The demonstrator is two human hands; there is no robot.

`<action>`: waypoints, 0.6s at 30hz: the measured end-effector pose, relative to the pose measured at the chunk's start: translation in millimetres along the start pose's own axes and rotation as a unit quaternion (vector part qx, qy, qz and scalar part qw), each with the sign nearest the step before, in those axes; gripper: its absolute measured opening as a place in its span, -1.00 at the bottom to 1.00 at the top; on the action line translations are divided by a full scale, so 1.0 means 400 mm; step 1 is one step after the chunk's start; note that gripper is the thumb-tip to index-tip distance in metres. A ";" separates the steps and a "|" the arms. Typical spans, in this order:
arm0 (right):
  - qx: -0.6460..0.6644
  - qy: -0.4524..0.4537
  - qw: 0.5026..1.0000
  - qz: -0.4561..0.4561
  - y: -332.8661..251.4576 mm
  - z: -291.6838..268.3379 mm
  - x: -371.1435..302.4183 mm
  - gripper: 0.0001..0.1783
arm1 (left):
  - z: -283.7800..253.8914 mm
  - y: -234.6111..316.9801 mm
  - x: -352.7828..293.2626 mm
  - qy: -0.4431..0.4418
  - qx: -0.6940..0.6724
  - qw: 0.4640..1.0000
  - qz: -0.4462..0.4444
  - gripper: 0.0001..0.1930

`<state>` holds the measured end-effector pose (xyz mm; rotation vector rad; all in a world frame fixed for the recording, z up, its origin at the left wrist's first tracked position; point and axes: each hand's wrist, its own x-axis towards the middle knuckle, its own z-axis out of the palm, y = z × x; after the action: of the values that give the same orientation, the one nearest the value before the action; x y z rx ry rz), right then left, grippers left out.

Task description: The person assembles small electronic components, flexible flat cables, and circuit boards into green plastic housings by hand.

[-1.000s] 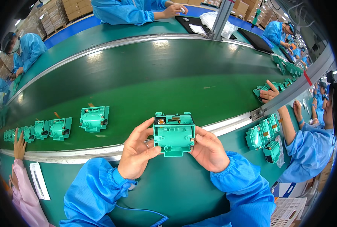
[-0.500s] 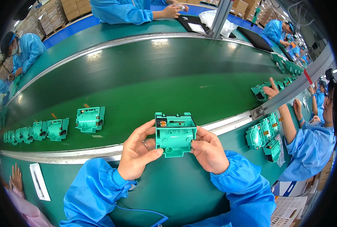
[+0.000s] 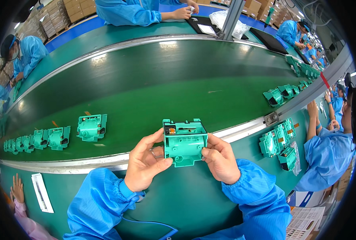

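A factory assembly line: past the grip of the left hand [image 3: 145,164] and right hand [image 3: 222,162] runs a green conveyor belt [image 3: 178,80], a row of near-identical green housings [image 3: 58,138] to the grip's left, workers in blue smocks [image 3: 326,158] across from it and to its right, stacked cartons [image 3: 54,20] far beyond

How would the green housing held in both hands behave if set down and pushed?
The green housing looks like moulded plastic, so it's probably stiff and fairly light. Its boxy shape suggests sliding rather than rolling. The exposed coppery part inside might be delicate.
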<state>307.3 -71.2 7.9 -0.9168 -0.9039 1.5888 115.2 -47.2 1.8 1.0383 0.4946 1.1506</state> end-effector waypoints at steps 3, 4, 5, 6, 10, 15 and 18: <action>0.001 -0.001 1.000 0.007 -0.002 0.000 0.002 -0.45 | -0.002 0.000 -0.001 -0.002 0.000 1.000 -0.002 -0.36; 0.004 -0.001 1.000 0.012 -0.003 0.000 0.003 -0.45 | -0.003 -0.001 -0.001 -0.002 0.000 1.000 -0.002 -0.36; 0.004 -0.001 1.000 0.012 -0.003 -0.004 0.005 -0.45 | -0.003 -0.002 -0.001 -0.002 -0.002 1.000 -0.004 -0.36; 0.018 -0.008 0.999 0.026 -0.002 -0.010 0.007 -0.46 | -0.004 -0.002 -0.002 -0.002 -0.005 1.000 -0.006 -0.36; 0.078 -0.020 0.996 0.048 -0.009 -0.005 0.009 -0.47 | -0.004 0.001 -0.001 0.004 -0.009 1.000 -0.013 -0.36; 0.065 -0.023 0.996 0.059 -0.021 -0.003 0.010 -0.47 | -0.006 0.003 -0.003 -0.001 -0.018 1.000 -0.020 -0.36; 0.057 -0.033 0.996 0.055 -0.022 -0.006 0.010 -0.47 | -0.002 0.008 -0.001 -0.009 -0.024 1.000 -0.012 -0.36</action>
<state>312.2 -65.5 14.3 -0.8499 -0.8104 1.7546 112.9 -47.2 4.1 0.9974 0.4618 1.1255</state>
